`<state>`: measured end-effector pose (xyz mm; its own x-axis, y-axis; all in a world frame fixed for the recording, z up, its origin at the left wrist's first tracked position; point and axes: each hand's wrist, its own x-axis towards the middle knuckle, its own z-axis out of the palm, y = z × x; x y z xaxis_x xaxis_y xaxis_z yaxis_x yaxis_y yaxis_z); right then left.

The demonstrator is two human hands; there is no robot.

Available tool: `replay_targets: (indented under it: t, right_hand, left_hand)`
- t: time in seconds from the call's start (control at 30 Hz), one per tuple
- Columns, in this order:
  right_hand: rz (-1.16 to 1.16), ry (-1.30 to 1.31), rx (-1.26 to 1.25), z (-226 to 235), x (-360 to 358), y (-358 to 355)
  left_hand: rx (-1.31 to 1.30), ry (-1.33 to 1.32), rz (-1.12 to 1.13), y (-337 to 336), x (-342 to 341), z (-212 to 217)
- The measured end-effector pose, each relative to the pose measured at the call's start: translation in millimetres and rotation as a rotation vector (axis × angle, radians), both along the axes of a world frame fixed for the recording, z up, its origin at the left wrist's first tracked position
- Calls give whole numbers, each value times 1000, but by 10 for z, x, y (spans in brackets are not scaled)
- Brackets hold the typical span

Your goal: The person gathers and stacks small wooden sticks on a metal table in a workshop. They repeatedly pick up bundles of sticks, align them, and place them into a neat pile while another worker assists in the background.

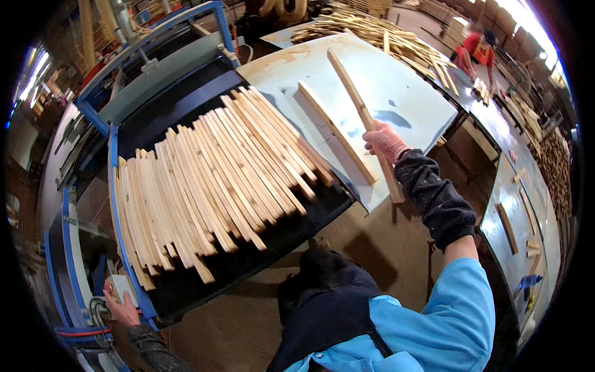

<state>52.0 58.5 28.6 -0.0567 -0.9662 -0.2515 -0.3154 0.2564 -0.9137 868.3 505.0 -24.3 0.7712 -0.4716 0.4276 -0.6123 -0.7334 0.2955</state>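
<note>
My right hand [385,142], in a pinkish glove, is closed around a long wooden strip [351,87] held at a slant over the pale metal table. A second wooden strip [338,131] lies on the table just left of it. At the lower left, my bare left hand [124,309] has its fingers apart and touches a white control box [122,287] with a red button on the blue machine frame. Between my hands, a wide row of wooden strips [204,180] lies side by side on the machine's black bed [248,263].
The pale metal table [415,80] adjoins the machine bed. A heap of strips [378,34] lies at its far side. A blue machine frame [110,204] edges the left. A person [477,56] in red works at the far right. Another table [496,232] with wood pieces stands right.
</note>
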Motion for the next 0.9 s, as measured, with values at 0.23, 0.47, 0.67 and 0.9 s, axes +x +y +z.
replay_targets:
  t: [0.23,0.47,0.67,0.9]
  right_hand:
    - [-153,-117,129,-171,-701,545]
    - [-154,-280,128,-503,-1301,1270]
    - [-211,-352,57,-984,-2314,2069]
    - [-363,-232,179,-1128,-3443,2803]
  left_hand:
    - [-473,790,-846,-1433,-2588,340]
    - [-160,1229,-1208,-2469,-4926,-66]
    - [-73,1097,-1156,-3362,-6322,-337]
    - [-380,682,-1248,-4254,-6777,-597]
